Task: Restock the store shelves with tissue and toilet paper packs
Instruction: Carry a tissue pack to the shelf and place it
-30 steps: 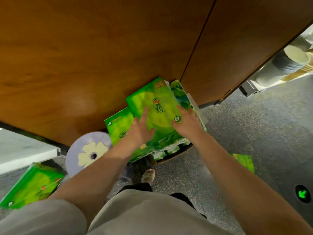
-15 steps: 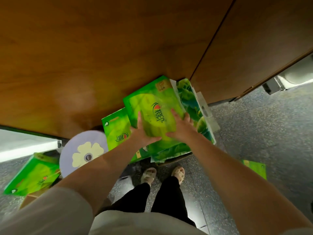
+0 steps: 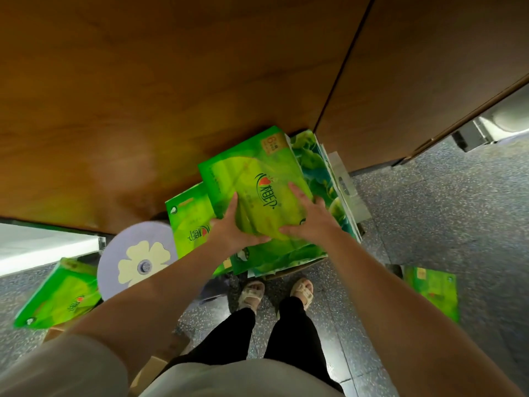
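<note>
While you stand over the stock by the wooden cabinet [image 3: 171, 96], both hands hold one green tissue pack [image 3: 254, 181] at its near end: the left hand [image 3: 233, 233] cups the near-left corner with fingers spread along the side and thumb curled under the edge, and the right hand [image 3: 310, 222] grips the near-right corner, fingers laid flat across the top face. That pack sits tilted atop a pile of like packs, its far end up against the cabinet base. You appear to be lifting it off the pile. Keep the grip even on both corners, since the plastic wrap looks slick and soft and may sag or slip if one hand lets go early; bring it up level and towards you before you turn, so the far end clears the cabinet.

Just left of it lies a second pack [image 3: 191, 222], partly under your left wrist. To the right, a leafy bag [image 3: 320, 173] stands against the pile, and its white handle strip [image 3: 345, 184] could snag the pack as it comes away. A round lilac stool [image 3: 137, 262] with a flower print stands near left, close to your elbow's path. One loose pack [image 3: 60, 296] rests on a cardboard box at far left, another [image 3: 432, 293] lies on the speckled floor [image 3: 429, 210] to the right. Your sandalled feet [image 3: 276, 290] stand just short of the pile; no shelf is visible.
</note>
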